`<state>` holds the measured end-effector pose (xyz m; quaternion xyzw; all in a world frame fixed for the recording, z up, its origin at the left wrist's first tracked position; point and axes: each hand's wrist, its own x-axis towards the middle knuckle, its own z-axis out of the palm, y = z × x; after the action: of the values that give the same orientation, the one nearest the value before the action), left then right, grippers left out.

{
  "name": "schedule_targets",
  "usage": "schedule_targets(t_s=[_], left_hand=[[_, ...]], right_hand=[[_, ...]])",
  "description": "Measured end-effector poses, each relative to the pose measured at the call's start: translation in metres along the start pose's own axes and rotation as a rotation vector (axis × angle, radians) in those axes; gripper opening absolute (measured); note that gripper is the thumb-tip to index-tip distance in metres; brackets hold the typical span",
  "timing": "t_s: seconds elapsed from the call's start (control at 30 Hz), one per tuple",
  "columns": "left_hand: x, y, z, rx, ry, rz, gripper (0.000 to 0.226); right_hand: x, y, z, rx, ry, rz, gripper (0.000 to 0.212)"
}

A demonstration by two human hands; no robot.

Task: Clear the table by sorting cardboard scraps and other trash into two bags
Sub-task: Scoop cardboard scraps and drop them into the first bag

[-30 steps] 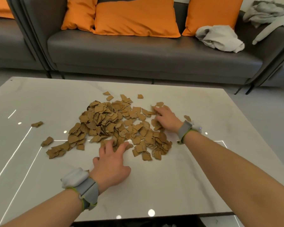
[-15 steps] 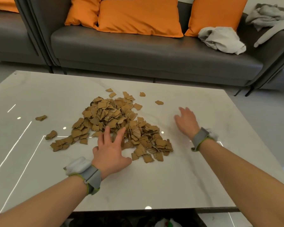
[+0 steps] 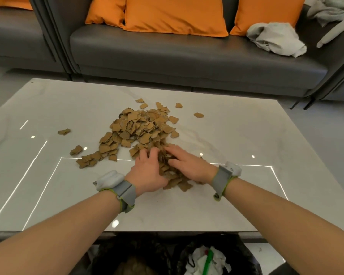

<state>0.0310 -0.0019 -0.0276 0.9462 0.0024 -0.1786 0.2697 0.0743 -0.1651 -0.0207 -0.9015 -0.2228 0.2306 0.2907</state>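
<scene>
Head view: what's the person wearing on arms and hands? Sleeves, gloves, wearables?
No sleeves, no gloves. Each wrist carries a grey strap edged in lime green, with a rounded white module on its outer side: left wristband, right wristband. No cables show, and no markings are legible.

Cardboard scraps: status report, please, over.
Left hand curls into cardboard scraps, right hand presses flat against them. Most of pile beyond, on table. Black bag and second bag below near edge; nothing blocks.
</scene>
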Motion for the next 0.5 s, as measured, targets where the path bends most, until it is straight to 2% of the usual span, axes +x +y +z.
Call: schedule_targets(t_s=[0.07, 0.13, 0.27, 0.37, 0.43, 0.5], left_hand=[[-0.004, -0.003, -0.004, -0.024, 0.003, -0.003, 0.077], [-0.008, -0.004, -0.006, 0.031, 0.036, -0.011, 0.075], [-0.011, -0.005, -0.008, 0.186, 0.097, 0.045, 0.108], [-0.009, -0.006, -0.005, 0.266, 0.023, 0.046, 0.125], [-0.007, -0.005, -0.001, 0.316, -0.005, 0.046, 0.127], [-0.005, -0.003, 0.002, 0.351, -0.019, 0.075, 0.122]], right_hand=[[-0.014, -0.002, -0.004, 0.04, -0.019, 0.02, 0.047], [-0.029, 0.001, -0.013, 0.058, 0.068, 0.095, 0.049], [-0.056, 0.019, -0.02, 0.021, 0.33, 0.308, 0.06], [-0.065, 0.029, -0.007, 0.076, 0.275, 0.432, 0.087], [-0.06, 0.03, 0.004, 0.03, 0.212, 0.43, 0.107], [-0.052, 0.027, 0.015, -0.067, 0.196, 0.359, 0.117]])
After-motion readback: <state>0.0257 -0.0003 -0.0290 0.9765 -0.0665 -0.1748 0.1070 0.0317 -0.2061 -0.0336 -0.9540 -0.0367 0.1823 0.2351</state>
